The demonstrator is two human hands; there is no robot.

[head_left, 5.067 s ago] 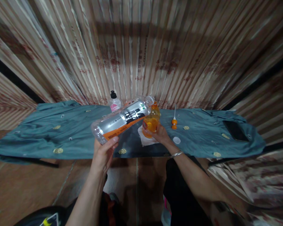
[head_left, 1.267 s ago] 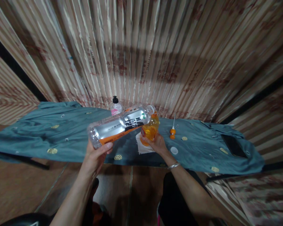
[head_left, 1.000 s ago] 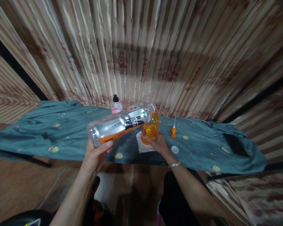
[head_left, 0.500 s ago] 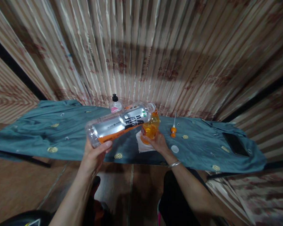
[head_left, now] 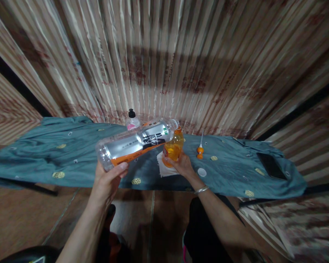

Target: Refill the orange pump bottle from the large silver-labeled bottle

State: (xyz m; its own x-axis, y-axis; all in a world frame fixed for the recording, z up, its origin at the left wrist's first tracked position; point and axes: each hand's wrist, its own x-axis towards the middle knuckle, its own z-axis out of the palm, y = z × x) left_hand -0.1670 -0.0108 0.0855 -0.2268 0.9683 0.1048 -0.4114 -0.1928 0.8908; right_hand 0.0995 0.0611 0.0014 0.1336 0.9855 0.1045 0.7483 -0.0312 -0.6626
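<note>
My left hand (head_left: pixel 109 179) is wrapped round the base end of a large clear bottle (head_left: pixel 137 143) with a silver and orange label. This bottle is tilted, its neck at the upper right by the mouth of a smaller orange bottle (head_left: pixel 173 149). Around the orange bottle my right hand (head_left: pixel 182 164) is closed, with orange liquid showing above the fingers. A white cloth (head_left: pixel 164 170) lies beneath it. Whether liquid runs between the two mouths is too small to tell.
Behind the large bottle stands a clear bottle with a black cap (head_left: pixel 132 119). An orange pump top with a tube (head_left: pixel 200 150), a white round disc (head_left: pixel 202 172) and a black phone (head_left: pixel 271 166) lie to the right on the teal cloth-covered table (head_left: pixel 79 149). A striped curtain hangs behind.
The large bottle and both hands appear slightly farther left, as does the whole scene. Both holds are unchanged.
</note>
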